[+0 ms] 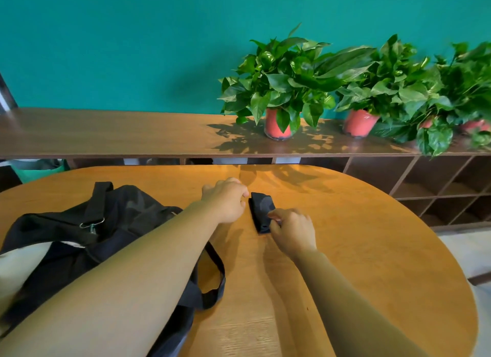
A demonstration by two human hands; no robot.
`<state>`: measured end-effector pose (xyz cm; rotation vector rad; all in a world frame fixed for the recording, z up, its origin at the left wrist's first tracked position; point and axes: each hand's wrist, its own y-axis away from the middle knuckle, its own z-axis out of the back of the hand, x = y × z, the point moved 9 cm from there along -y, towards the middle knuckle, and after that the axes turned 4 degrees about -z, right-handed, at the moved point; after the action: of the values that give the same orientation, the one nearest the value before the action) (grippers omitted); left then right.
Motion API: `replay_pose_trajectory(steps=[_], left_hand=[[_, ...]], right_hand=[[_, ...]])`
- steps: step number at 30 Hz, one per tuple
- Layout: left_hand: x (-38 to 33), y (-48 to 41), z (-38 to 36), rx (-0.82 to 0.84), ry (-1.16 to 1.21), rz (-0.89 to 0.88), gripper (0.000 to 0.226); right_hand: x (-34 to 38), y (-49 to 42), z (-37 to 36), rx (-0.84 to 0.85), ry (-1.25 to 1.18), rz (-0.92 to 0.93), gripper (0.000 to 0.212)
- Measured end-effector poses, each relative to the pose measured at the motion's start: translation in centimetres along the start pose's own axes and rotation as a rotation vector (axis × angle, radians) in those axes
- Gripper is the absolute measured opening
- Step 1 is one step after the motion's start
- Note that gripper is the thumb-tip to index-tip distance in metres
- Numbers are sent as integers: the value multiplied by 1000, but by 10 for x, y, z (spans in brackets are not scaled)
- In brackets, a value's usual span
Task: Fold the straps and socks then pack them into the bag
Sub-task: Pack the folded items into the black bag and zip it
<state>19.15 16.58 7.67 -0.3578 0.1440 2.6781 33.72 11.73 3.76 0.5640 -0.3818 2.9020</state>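
Finishing a fold, it seems: right hand pinches the dark sock; left hand curled beside it, grip unclear. Next, probably lifting it into the bag.

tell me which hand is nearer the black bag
Left. The left hand lies just right of the black bag; the right hand is farther right, pinching the folded dark cloth.

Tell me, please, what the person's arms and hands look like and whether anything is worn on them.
Both arms are bare as far up as the view shows: no sleeves on the left forearm or right forearm, no watch or bracelet at either wrist. The left grip and right grip are ungloved hands with no rings visible.
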Motion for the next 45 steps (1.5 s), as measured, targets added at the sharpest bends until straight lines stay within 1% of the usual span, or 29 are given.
replay_pose_trajectory(steps=[4, 8, 13, 16, 18, 21, 24, 26, 28, 31, 33, 34, 36, 38, 39, 41, 43, 45], left_hand=[[-9, -32, -22, 48, 8, 5, 42], [-18, -62, -46, 76, 51, 11, 44], [-21, -93, -84, 160, 114, 47, 45], [-18, -101, -94, 162, 73, 75, 37], [-17, -105, -91, 143, 32, 87, 34], [-13, -106, -89, 191, 14, 135, 33], [-3, -95, -90, 283, 52, 240, 37], [-1, -81, -90, 322, 72, 282, 41], [-3, -62, -89, 332, 91, 298, 44], [-9, -33, -93, 259, 175, 317, 39], [-13, -15, -96, 175, 312, 339, 31], [-15, -5, -99, 154, 383, 358, 31], [-19, 15, -105, 139, 524, 392, 32], [-21, 34, -106, 111, 662, 423, 44], [-22, 42, -104, 90, 719, 429, 49], [-23, 56, -95, 60, 804, 425, 50], [-27, 66, -82, 44, 843, 400, 51], [-30, 79, -65, 11, 867, 366, 49]], right_hand=[[-14, -5, -18, 18, -5, -13, 24], [-27, -7, -33, 28, 6, 7, 23], [-33, -10, -35, -87, -5, 106, 23], [-35, -12, -31, -129, 16, 114, 18], [-37, -16, -30, -107, 10, 97, 22], [-44, -21, -31, -28, -52, 21, 34], [-56, -21, -27, 4, -108, -72, 42], [-68, -16, -22, 23, -148, -161, 34], [-80, -7, -21, 51, -182, -264, 18], [-95, 12, -23, 73, -283, -421, 13], [-100, 24, -22, 92, -358, -502, 13], [-100, 30, -21, 119, -384, -529, 19], [-98, 40, -22, 179, -453, -555, 39], [-95, 51, -22, 229, -503, -581, 54], [-95, 55, -22, 230, -532, -586, 60], [-94, 64, -18, 227, -611, -623, 67], [-91, 73, -15, 230, -756, -679, 64], [-80, 85, -15, 274, -959, -715, 49]])
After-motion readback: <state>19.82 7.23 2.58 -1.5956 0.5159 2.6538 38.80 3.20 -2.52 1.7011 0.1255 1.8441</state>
